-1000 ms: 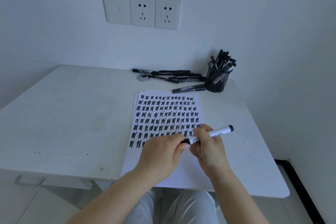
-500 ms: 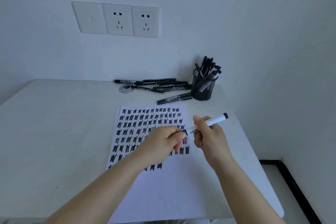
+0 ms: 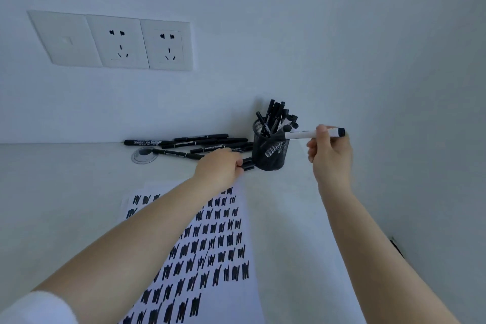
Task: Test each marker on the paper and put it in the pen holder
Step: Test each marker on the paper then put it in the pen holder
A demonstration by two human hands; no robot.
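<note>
— What's biggest here?
— The white tabletop (image 3: 65, 192), with the sheet of paper (image 3: 252, 244) lying on it, covered in rows of black test scribbles.
— And the hands?
— The right hand (image 3: 330, 155) is raised beside the black mesh pen holder (image 3: 269, 150), its fingers curled round a white-barrelled marker (image 3: 302, 134) held level, its dark tip over the holder's rim. The left hand (image 3: 219, 168) is low on the tabletop, its grip pinching a black marker (image 3: 248, 163) just beside the holder's base.
— What's in the holder?
— Several black markers standing upright. To its left, a loose pile of black markers (image 3: 189, 143) lies near the wall, by a round grommet (image 3: 144, 155).
</note>
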